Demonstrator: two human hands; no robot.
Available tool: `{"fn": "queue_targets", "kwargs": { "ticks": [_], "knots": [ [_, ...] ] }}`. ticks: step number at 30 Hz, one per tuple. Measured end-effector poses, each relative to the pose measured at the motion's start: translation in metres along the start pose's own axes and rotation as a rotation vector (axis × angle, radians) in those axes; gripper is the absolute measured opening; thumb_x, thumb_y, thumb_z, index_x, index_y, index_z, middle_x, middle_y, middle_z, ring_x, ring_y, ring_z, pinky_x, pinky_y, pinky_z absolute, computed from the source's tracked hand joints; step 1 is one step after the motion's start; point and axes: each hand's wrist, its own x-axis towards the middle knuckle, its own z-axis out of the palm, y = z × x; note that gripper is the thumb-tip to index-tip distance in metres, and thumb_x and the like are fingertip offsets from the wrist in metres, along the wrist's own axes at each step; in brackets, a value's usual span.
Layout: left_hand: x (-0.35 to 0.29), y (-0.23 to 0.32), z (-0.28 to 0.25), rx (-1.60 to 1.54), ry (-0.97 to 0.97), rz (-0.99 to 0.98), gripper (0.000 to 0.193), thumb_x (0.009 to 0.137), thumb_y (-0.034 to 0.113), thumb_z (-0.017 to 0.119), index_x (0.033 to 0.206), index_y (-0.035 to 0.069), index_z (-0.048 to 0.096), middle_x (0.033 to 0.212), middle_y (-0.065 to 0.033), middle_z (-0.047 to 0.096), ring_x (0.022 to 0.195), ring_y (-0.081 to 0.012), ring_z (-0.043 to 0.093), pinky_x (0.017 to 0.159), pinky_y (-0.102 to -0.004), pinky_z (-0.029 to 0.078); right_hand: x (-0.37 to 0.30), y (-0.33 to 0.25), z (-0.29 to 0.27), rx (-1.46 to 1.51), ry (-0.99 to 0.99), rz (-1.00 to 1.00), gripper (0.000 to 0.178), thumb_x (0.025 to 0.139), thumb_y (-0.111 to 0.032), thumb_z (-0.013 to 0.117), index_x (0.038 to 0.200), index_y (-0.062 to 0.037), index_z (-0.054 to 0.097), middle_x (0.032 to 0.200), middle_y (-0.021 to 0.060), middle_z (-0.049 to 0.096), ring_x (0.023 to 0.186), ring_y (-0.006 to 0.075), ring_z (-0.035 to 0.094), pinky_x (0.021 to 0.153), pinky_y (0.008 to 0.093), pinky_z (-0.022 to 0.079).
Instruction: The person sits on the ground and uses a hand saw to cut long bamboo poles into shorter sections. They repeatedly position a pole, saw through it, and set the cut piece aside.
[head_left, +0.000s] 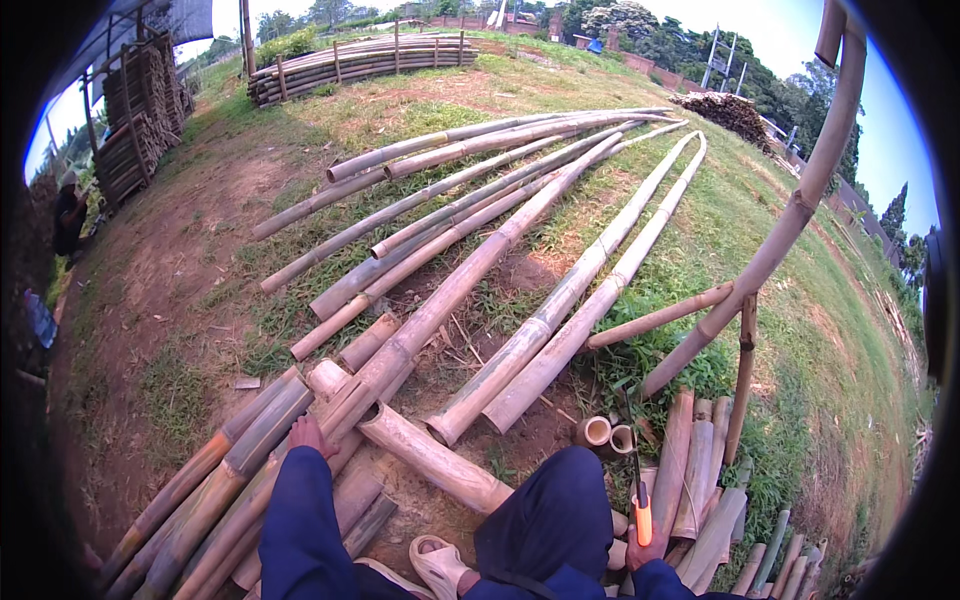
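A long bamboo pole (438, 312) runs from the far middle down toward the lower left, resting across a thick bamboo piece (430, 450). My left hand (312, 436) is closed over the near part of this pole, with its fingers partly in view. At the lower right, my right hand (646, 552) grips a hand saw (642, 522) by its orange handle. The saw's thin dark blade points up and away, apart from the long pole. Short cut bamboo lengths (690, 470) lie beside the saw, next to two upright hollow bamboo ends (594, 432).
Several long bamboo poles (560, 310) fan out over the grass ahead. A slanted bamboo post (770, 250) with braces stands at the right. More bamboo (225, 460) lies at the lower left. A fenced pole stack (360, 65) stands far back; a person (70, 215) is at the left edge.
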Motion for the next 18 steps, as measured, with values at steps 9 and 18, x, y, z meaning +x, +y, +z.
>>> {"fn": "queue_targets", "kwargs": {
  "ticks": [9,18],
  "knots": [
    [0.008,0.0,0.004,0.022,-0.015,0.031,0.09,0.058,0.047,0.095,0.125,0.0,0.059,0.127,-0.0192,0.062,0.121,-0.0358,0.062,0.106,-0.0439,0.052,-0.009,-0.073,-0.046,0.162,0.1,-0.183,0.02,0.089,-0.004,0.072,0.107,0.0032,0.067,0.086,0.012,0.07,0.075,0.0177,0.068,0.072,0.0326,0.054],
    [-0.016,-0.033,0.007,0.013,-0.051,-0.003,0.091,0.057,0.048,0.095,0.126,0.0,0.059,0.128,-0.0189,0.062,0.123,-0.0345,0.061,0.106,-0.0446,0.052,0.005,-0.111,-0.034,0.304,-0.004,-0.202,0.018,0.092,-0.006,0.074,0.107,0.0026,0.069,0.091,0.01,0.075,0.08,0.0163,0.072,0.074,0.0306,0.056]
  ]
}}
